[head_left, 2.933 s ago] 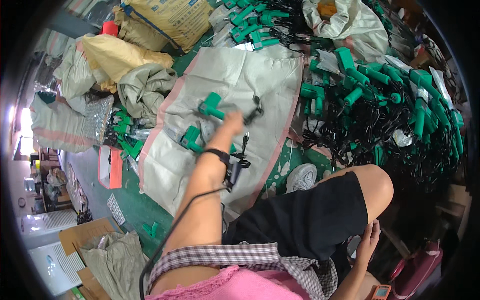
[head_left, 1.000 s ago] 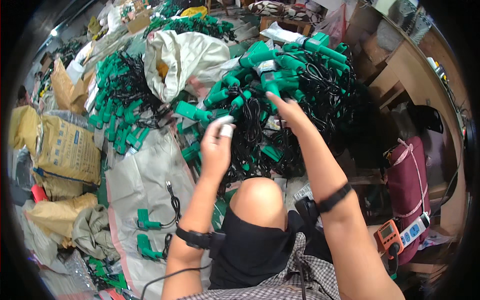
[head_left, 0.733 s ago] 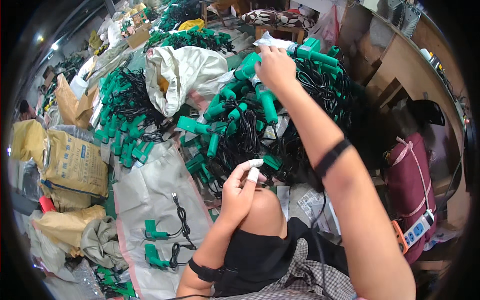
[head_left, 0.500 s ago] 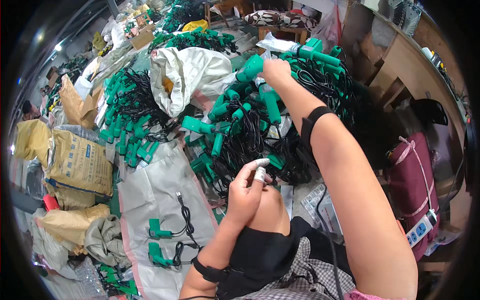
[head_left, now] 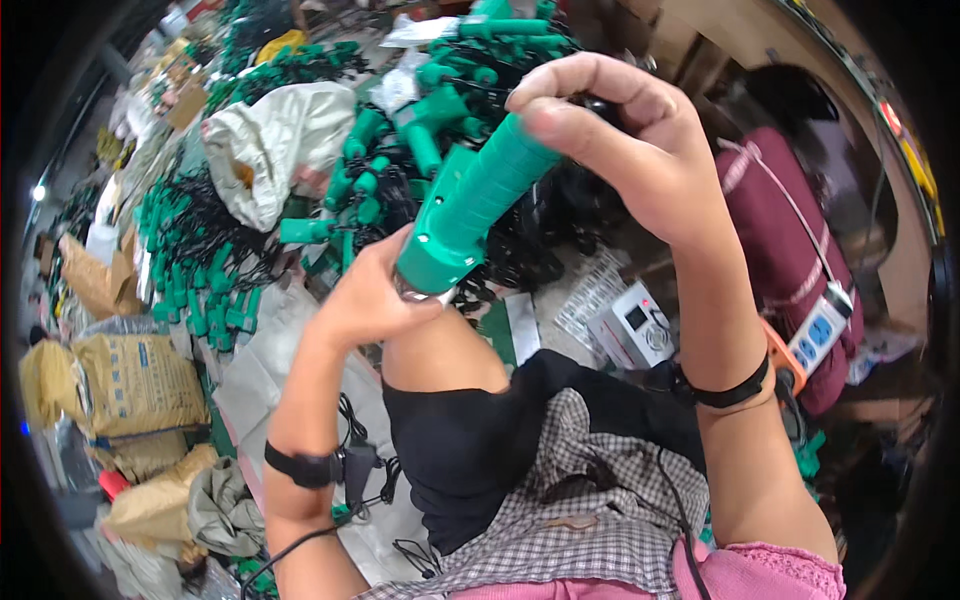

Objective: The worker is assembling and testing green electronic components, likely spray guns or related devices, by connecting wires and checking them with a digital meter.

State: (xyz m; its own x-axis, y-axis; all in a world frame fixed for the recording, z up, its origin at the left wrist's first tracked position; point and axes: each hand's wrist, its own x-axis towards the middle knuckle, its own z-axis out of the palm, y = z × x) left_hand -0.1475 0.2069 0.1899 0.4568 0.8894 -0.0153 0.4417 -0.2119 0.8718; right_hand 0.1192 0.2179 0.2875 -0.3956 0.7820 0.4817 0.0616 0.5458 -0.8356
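Note:
My left hand (head_left: 365,305) is closed around the wide end of a green pistol-shaped corded tool (head_left: 490,190), held tilted above my knee. The thumb and fingertips of my right hand (head_left: 635,140) grip the far end of its ribbed handle. Where the tool's cord runs cannot be made out. Behind it lies a heap of similar green tools (head_left: 365,190) with tangled black cords. Black straps circle both my forearms.
Beyond the left hand lie a whitish sack (head_left: 285,135) and another pile of green tools (head_left: 200,290). At far left stands a yellow-brown bag (head_left: 145,385). On the right are a small white boxed device (head_left: 638,325), a power strip (head_left: 818,335) and a maroon bundle (head_left: 785,250).
My right hand has drawn back from the heap with a green tool. My left hand has risen and taken hold of its wide end. The view has shifted to the right.

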